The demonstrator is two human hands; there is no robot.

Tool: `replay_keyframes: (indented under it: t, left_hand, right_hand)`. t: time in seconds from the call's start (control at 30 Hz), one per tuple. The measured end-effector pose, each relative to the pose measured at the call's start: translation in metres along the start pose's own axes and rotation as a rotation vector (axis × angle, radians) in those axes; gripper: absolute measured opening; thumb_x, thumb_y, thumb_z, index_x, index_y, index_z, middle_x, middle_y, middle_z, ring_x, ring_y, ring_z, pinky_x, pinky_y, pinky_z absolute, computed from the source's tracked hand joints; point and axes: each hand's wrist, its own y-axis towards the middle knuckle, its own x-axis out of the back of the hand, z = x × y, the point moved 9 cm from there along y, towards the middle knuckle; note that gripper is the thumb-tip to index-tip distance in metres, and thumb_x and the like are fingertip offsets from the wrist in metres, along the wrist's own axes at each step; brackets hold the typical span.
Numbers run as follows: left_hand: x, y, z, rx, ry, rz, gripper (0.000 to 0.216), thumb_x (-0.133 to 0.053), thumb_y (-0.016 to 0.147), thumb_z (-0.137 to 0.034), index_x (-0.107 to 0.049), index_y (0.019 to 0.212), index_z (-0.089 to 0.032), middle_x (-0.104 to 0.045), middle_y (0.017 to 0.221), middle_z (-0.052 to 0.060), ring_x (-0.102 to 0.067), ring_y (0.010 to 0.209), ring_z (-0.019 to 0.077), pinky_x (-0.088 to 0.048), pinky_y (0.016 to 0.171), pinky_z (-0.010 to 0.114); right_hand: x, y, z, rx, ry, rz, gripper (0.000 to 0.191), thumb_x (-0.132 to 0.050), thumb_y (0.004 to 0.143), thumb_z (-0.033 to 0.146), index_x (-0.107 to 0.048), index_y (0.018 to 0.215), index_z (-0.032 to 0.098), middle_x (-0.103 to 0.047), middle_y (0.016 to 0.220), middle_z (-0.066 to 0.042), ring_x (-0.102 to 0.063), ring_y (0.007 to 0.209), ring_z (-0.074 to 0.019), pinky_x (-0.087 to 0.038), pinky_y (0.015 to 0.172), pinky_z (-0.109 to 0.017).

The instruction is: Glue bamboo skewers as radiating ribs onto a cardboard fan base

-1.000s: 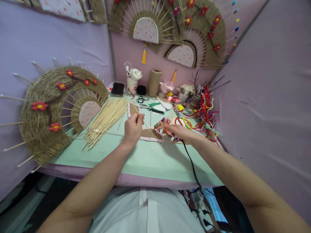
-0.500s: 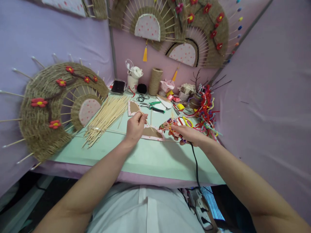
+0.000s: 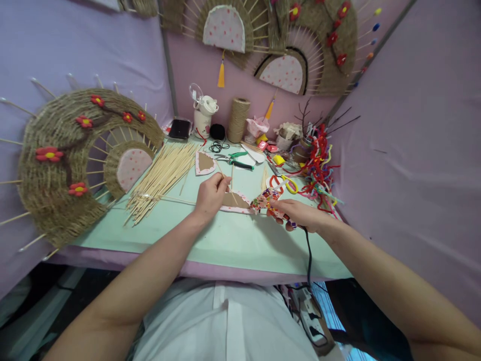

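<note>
My left hand (image 3: 211, 195) pinches a thin bamboo stick (image 3: 222, 176) and holds it slanted over a brown cardboard piece with a pink dotted edge (image 3: 233, 201) lying on the green table top (image 3: 225, 235). My right hand (image 3: 298, 214) is closed round a colourfully patterned glue gun (image 3: 267, 200), its nozzle pointing left at the cardboard's right end. A black cord (image 3: 308, 250) runs from the gun over the table's front edge.
A heap of bamboo sticks (image 3: 163, 176) lies to the left, beside a woven twine fan (image 3: 75, 155). Behind are a second cardboard piece (image 3: 205, 162), green pliers (image 3: 236, 161), yellow scissors (image 3: 287, 184), a twine spool (image 3: 237, 119), a white jar (image 3: 203, 118) and pipe cleaners (image 3: 319, 170).
My right hand has drawn the glue gun slightly right and towards me. My left hand keeps the stick over the cardboard. The view has tipped down a little.
</note>
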Motion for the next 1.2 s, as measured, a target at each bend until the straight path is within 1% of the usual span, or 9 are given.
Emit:
replay_keyframes:
  t: [0.43,0.63,0.87,1.03,1.2]
  left_hand:
    - [-0.0002,-0.0005,-0.0016,-0.011,0.002,0.013,0.032,-0.051,0.09,-0.041,-0.052,0.065,-0.02,-0.06,0.061,-0.003,-0.051,0.059,0.0128,-0.036,0.063,0.027]
    - [-0.0013,-0.0007,0.0004,-0.012,-0.008,0.015,0.032,-0.051,0.09,-0.042,-0.053,0.066,-0.02,-0.06,0.062,-0.003,-0.051,0.059,0.013,-0.037,0.063,0.026]
    - [-0.0015,-0.0005,0.0009,-0.004,0.005,0.017,0.032,-0.051,0.09,-0.043,-0.054,0.067,-0.021,-0.061,0.063,-0.002,-0.052,0.06,0.0135,-0.038,0.063,0.026]
    - [-0.0008,-0.0009,-0.0003,0.003,0.015,0.014,0.03,-0.051,0.09,-0.04,-0.054,0.066,-0.021,-0.062,0.062,-0.002,-0.053,0.06,0.0132,-0.038,0.062,0.026]
    - [-0.0003,-0.0017,-0.0013,0.002,0.021,0.015,0.032,-0.051,0.09,-0.041,-0.054,0.065,-0.021,-0.062,0.062,-0.002,-0.053,0.06,0.0136,-0.038,0.063,0.026]
  right_hand:
    - [-0.0025,0.0023,0.004,0.028,-0.04,0.013,0.055,-0.055,0.078,0.073,-0.064,0.086,0.02,-0.048,0.066,0.0,-0.042,0.057,-0.0098,-0.035,0.045,-0.018]
    - [-0.0037,0.003,0.0048,0.026,-0.074,0.013,0.056,-0.051,0.08,0.073,-0.064,0.088,0.019,-0.049,0.068,-0.001,-0.042,0.06,-0.0105,-0.038,0.047,-0.018]
    - [-0.0045,0.0028,0.0066,0.017,-0.082,0.001,0.056,-0.052,0.079,0.074,-0.064,0.091,0.02,-0.049,0.068,-0.001,-0.041,0.059,-0.0109,-0.038,0.047,-0.02]
    - [-0.0021,0.004,0.004,0.023,-0.094,-0.008,0.058,-0.052,0.078,0.075,-0.064,0.086,0.019,-0.05,0.07,-0.001,-0.042,0.06,-0.011,-0.04,0.048,-0.02]
    - [-0.0005,0.0038,0.0038,0.043,-0.111,-0.002,0.06,-0.052,0.077,0.077,-0.067,0.094,0.021,-0.051,0.075,-0.002,-0.044,0.063,-0.012,-0.04,0.049,-0.02]
